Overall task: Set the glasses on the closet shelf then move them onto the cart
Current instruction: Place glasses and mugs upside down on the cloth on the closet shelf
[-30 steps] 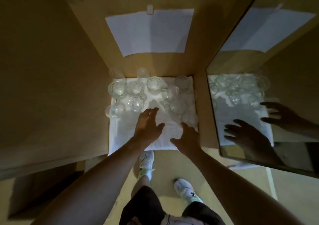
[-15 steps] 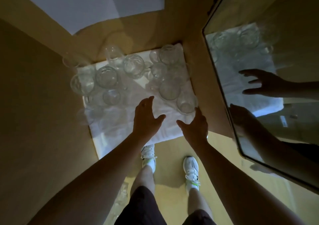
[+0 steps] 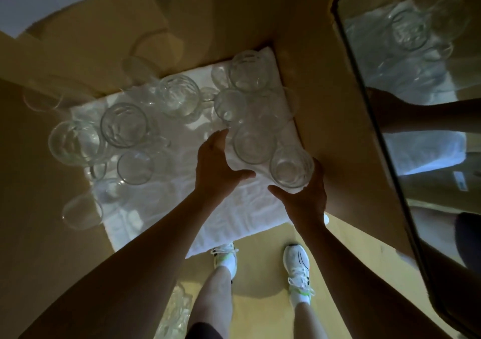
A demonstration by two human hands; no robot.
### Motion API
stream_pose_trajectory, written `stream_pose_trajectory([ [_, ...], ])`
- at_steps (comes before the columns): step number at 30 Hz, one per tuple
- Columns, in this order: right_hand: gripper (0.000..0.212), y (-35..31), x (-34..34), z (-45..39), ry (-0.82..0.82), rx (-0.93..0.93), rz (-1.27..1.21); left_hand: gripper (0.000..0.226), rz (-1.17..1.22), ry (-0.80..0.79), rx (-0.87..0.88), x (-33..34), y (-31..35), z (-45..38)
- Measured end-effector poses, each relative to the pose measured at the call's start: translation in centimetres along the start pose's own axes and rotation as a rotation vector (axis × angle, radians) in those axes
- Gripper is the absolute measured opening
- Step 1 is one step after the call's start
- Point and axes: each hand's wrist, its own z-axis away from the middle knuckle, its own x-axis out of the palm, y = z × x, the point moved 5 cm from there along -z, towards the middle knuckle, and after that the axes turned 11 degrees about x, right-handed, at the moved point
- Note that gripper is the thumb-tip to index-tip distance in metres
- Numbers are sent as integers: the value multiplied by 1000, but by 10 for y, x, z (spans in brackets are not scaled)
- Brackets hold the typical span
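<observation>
Standing crowded on a white cloth [image 3: 234, 208] on the closet shelf [image 3: 325, 120], rims nearly touching: about a dozen clear glasses [image 3: 125, 125]. Reached in among them with both hands. Left hand [image 3: 217, 167] cupped against one glass [image 3: 253, 142], fingers apparently not yet closed round it; right hand [image 3: 305, 195] curled under and around the nearest glass [image 3: 291, 167], seemingly gripping. Risked knocking neighbours over on lifting, given the tight packing and soft, wrinkled cloth.
</observation>
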Motion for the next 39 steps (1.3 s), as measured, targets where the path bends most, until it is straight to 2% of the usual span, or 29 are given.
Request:
stream_pose_trajectory([
  [4, 116, 3, 0, -4, 30, -21, -81, 119, 17, 82, 36, 14, 3, 2],
  [12, 116, 7, 2, -7, 99, -93, -80, 113, -5, 298, 86, 23, 10, -2],
  [22, 110, 17, -3, -1, 52, -37, -78, 98, -124, 275, 141, 14, 2, -1],
  [27, 105, 17, -13, 15, 2, -6, -93, 100, -150, 219, 140, -3, -7, 35],
  [30, 103, 14, -21, 30, -22, -29, -77, 103, -135, 193, 81, -16, -4, 57],
  [39, 108, -36, -63, 87, -111, -204, -98, 107, 58, 484, 36, -88, 49, 125],
])
